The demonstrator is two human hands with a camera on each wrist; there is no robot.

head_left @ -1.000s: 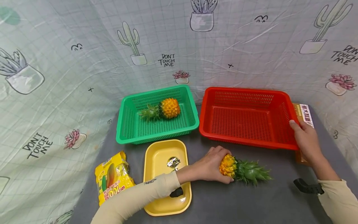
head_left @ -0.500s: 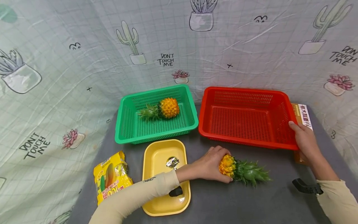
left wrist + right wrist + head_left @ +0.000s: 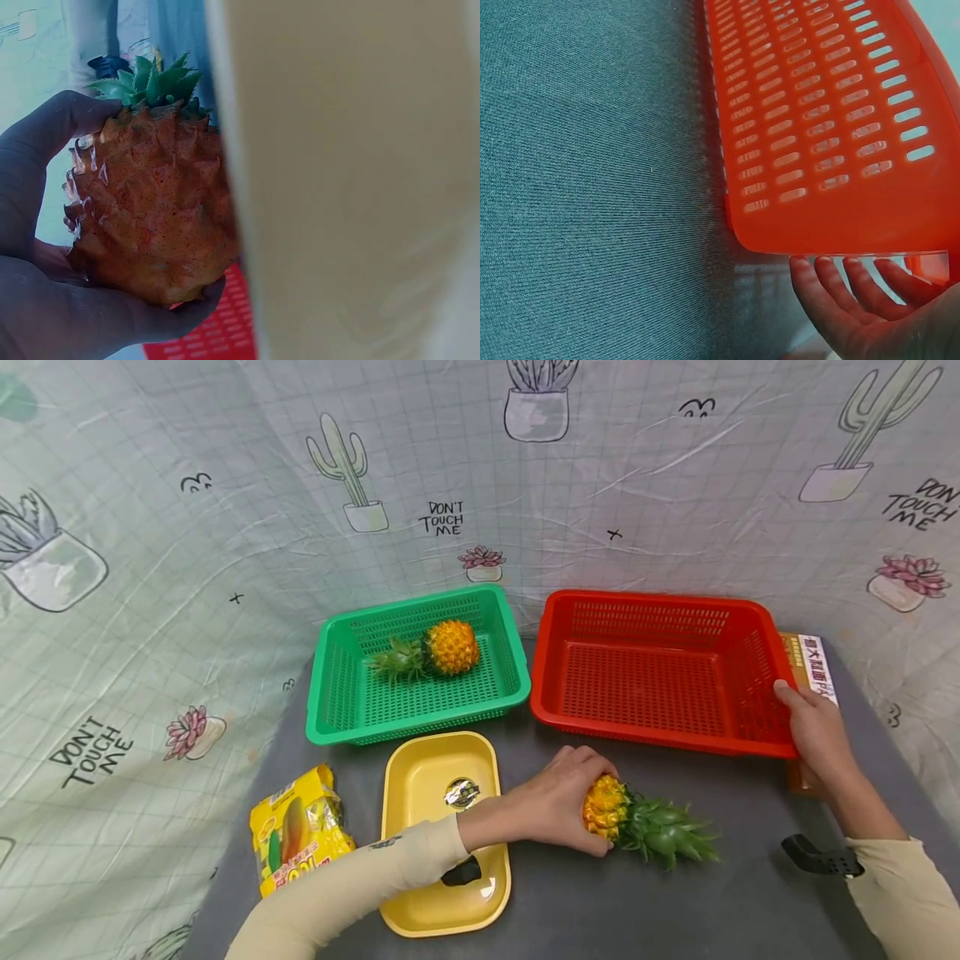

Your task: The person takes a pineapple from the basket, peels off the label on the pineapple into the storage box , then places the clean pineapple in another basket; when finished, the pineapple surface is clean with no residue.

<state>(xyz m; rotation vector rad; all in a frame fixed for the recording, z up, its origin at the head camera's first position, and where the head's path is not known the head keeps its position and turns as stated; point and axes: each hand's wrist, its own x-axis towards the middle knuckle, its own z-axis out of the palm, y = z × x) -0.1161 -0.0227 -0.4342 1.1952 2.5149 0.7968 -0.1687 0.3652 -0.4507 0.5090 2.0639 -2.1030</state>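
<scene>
My left hand [image 3: 564, 800] grips a small orange pineapple [image 3: 604, 807] by its fruit end, over the grey table in front of the red basket [image 3: 660, 741]. Its green leaves point right. In the left wrist view the thumb lies along one side of the pineapple [image 3: 157, 195] and a finger curls under the other. My right hand [image 3: 823, 735] holds the red basket's right end, thumb over the rim. The right wrist view shows the fingers [image 3: 829, 296] bent against the basket's end wall [image 3: 840, 217]. Nothing lies inside this basket.
A green basket [image 3: 420, 722] at the back left holds another pineapple [image 3: 452, 647]. My left forearm crosses a yellow tray [image 3: 442, 922] with a black-ended object [image 3: 461, 872]. A yellow snack bag [image 3: 300, 827] lies left; a brown box [image 3: 806, 664] stands behind my right hand.
My left hand and the pineapple have shifted slightly left, and the leaves have swung a little toward me. The right hand stays on the red basket.
</scene>
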